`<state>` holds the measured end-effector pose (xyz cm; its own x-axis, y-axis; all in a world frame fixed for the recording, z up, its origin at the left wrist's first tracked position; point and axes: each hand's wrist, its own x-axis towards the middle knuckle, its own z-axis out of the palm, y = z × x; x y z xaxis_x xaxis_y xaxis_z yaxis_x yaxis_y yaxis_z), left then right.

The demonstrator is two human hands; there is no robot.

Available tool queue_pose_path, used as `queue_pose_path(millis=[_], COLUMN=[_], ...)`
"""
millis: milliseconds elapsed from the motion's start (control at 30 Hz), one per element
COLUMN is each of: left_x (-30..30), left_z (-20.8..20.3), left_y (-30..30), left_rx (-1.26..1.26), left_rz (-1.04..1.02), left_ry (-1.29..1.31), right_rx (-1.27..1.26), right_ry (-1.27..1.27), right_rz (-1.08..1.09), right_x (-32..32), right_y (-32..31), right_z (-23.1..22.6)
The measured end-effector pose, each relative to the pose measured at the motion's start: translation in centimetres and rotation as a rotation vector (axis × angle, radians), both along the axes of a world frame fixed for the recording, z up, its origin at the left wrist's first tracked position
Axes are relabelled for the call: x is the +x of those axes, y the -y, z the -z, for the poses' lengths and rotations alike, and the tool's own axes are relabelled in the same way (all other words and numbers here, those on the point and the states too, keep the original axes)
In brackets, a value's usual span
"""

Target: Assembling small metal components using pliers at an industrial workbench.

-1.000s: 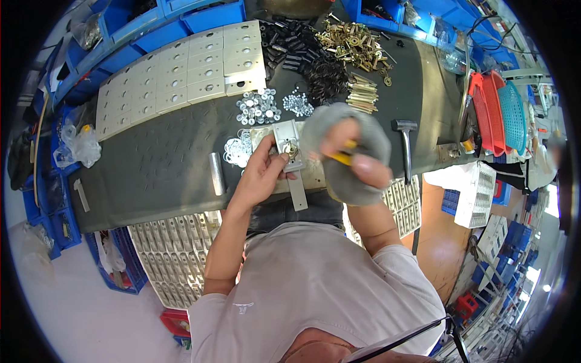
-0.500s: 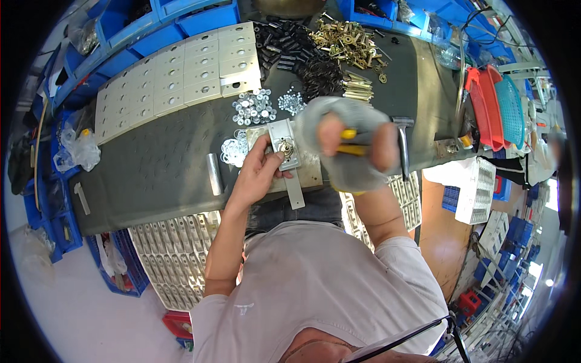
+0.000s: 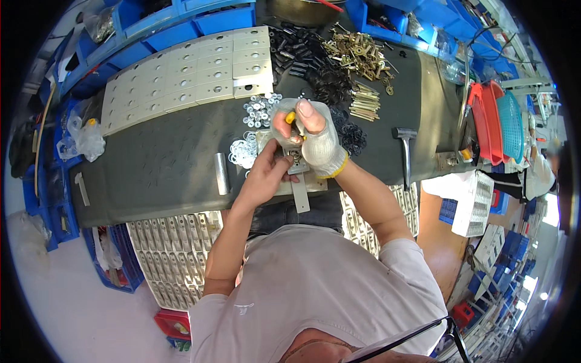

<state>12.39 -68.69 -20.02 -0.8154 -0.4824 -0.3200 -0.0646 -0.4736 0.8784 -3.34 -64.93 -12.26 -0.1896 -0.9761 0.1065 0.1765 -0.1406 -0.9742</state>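
My gloved right hand (image 3: pixel 318 142) has its grip clamped on a yellow-handled tool (image 3: pixel 292 117), tip pointing down at the flat grey metal bracket (image 3: pixel 298 175) directly beneath. The bracket's long axis runs toward me. My bare left hand (image 3: pixel 264 175) pinches it from the left, nearer, on the dark grey counter (image 3: pixel 157 163); silver washers (image 3: pixel 245 148) lie just left.

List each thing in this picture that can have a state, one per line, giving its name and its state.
Gloved right hand: closed on a yellow-handled tool, held upright.
Bare left hand: fingers pressed on the small grey metal bracket.
Grey metal bracket: flat on the bench.
Steel hammer: lying unused.
Perforated metal plates: laid in rows.
Silver washers: loose heap.
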Motion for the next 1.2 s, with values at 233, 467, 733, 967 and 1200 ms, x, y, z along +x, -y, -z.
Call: queue_pose_path(millis=[233,467,733,967,1200], left_x=[0.7,0.1,5.1,8.7,7.7], left_z=[0.0,0.1,-3.5,-0.9,-4.0], left_y=[0.2,0.3,-0.1,2.2,3.0], left_rx=[-0.058,-0.039,-0.883,-1.071,-0.723], left_rz=[0.035,0.018,-0.370,-0.372,-0.278], left_ry=[0.020,0.016,0.490,0.855,0.179], right_rx=[-0.320,-0.114,-0.012,0.808,0.852], right_ry=[0.119,0.213,-0.133,-1.199,-1.223], right_rz=[-0.055,0.125,0.701,0.819,0.891], right_x=[-0.7,-0.2,-9.4,-15.4,-14.8], right_y=[-1.1,0.3,-13.3,-23.2,-21.7], right_z=[-5.9,2.1,-0.6,3.7,7.6])
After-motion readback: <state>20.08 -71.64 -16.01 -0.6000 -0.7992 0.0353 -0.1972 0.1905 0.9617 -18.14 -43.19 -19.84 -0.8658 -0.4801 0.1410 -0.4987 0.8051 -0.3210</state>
